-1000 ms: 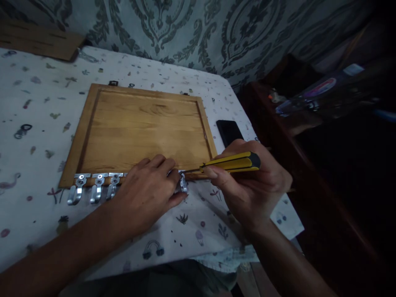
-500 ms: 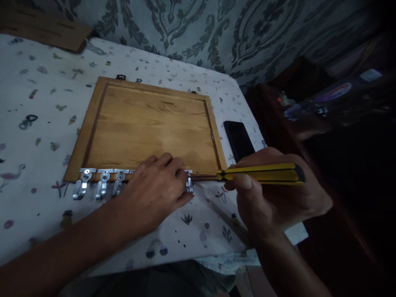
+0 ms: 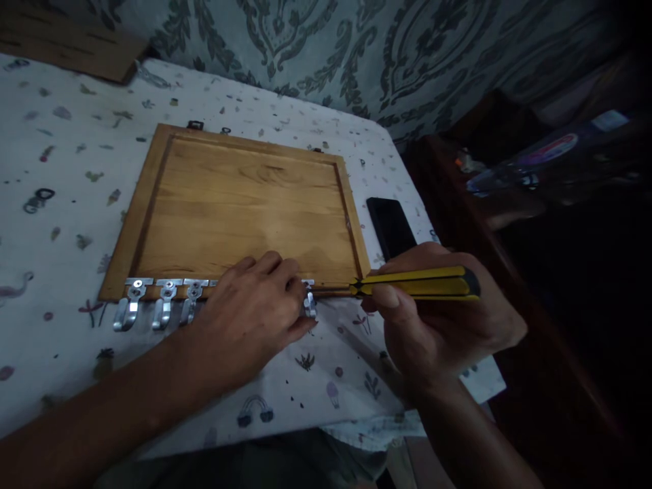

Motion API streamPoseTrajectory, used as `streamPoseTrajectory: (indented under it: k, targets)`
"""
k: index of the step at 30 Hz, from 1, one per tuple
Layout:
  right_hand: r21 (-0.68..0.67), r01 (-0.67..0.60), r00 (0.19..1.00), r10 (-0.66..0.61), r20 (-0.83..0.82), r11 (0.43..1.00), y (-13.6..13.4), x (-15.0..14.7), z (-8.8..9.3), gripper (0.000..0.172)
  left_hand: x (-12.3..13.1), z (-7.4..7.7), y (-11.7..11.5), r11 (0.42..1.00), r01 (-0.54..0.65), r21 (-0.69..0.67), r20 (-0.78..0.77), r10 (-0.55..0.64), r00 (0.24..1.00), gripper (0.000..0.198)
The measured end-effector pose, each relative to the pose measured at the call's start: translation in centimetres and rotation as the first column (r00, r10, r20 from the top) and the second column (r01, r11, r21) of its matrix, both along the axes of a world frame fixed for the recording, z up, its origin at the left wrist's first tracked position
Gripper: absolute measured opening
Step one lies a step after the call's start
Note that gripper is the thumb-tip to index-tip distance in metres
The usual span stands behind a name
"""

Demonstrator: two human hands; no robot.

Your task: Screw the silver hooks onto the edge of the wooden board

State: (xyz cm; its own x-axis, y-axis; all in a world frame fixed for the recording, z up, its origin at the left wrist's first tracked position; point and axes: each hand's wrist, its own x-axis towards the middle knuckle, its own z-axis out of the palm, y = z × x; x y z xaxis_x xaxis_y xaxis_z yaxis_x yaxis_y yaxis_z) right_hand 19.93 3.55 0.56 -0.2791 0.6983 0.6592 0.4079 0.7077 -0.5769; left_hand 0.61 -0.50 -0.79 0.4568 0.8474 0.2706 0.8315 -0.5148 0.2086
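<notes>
A framed wooden board (image 3: 239,204) lies flat on the patterned tablecloth (image 3: 66,136). Along its near edge sit three screwed-on metal hooks (image 3: 161,302), with one more hook (image 3: 309,302) further right. My left hand (image 3: 252,316) rests palm down on that edge, its fingers curled against the right-hand hook and holding it in place. My right hand (image 3: 438,326) grips a yellow and black screwdriver (image 3: 418,283), held almost level, its thin shaft pointing left at the hook by my left fingertips.
A black phone (image 3: 391,227) lies on the cloth just right of the board. A brown board (image 3: 76,47) sits at the far left corner. Right of the table stands dark wooden furniture (image 3: 509,217) with a plastic-wrapped item on it. Patterned wallpaper behind.
My right hand drew the screwdriver back to the right, then eased it slightly left again toward the hook. My left hand stays on the hook.
</notes>
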Motion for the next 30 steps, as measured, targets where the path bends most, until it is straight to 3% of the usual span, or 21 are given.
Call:
streamPoseTrajectory:
  k: [3,9,13,16,20,30]
  targets:
    - [0.072,-0.031,0.999,0.034,-0.034,0.997,0.1,-0.4,0.4,0.013,0.0,0.0,0.0,1.0,0.006,0.01,0.0,-0.006,1.0,0.025]
    - [-0.267,-0.109,0.991,0.084,-0.106,0.957,0.0,-1.0,1.6,0.006,0.0,0.0,0.0,1.0,0.004,-0.001,0.003,-0.004,1.0,0.024]
    - [-0.402,-0.168,0.975,0.091,-0.203,0.9,-0.2,-0.7,2.0,0.025,-0.1,-0.1,0.0,1.0,-0.001,0.014,-0.008,0.001,1.0,0.025]
    - [-0.403,-0.224,0.967,0.15,-0.208,0.887,-0.2,-0.1,2.5,0.034,-0.1,-0.1,0.0,1.0,0.002,0.009,-0.011,-0.002,1.0,0.025]
    - [-0.406,-0.316,0.947,0.257,-0.194,0.858,0.0,0.7,2.7,0.026,-0.2,0.0,0.0,1.0,0.014,0.011,-0.014,-0.013,1.0,0.026]
    - [-0.189,-0.244,0.968,0.227,-0.11,0.951,0.2,-0.1,1.8,0.014,-0.1,0.1,0.0,1.0,0.008,-0.014,0.013,-0.007,1.0,0.023]
